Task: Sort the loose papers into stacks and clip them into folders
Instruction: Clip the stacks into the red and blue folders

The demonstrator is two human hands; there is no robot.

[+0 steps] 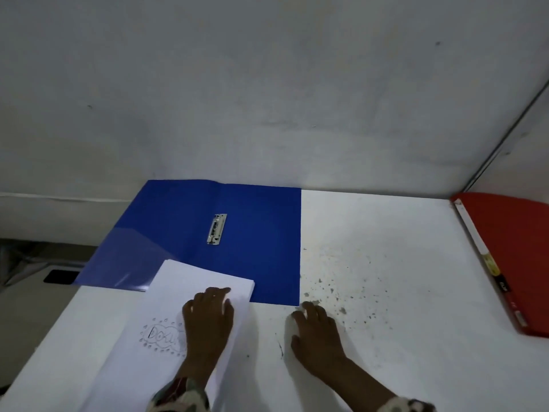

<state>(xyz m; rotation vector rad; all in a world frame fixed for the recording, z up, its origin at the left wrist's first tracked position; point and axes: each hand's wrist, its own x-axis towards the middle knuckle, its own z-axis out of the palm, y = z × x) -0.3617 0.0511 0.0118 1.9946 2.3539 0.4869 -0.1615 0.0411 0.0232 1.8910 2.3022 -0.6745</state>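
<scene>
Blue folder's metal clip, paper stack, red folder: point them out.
metal clip (217,229), head view, middle of the clip.
paper stack (190,278), head view, bare top sheet.
red folder (517,248), head view, front cover.

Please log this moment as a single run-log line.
left hand: flat on paper stack | right hand: on table, empty | blue folder: open, clip bare | red folder: closed
</scene>
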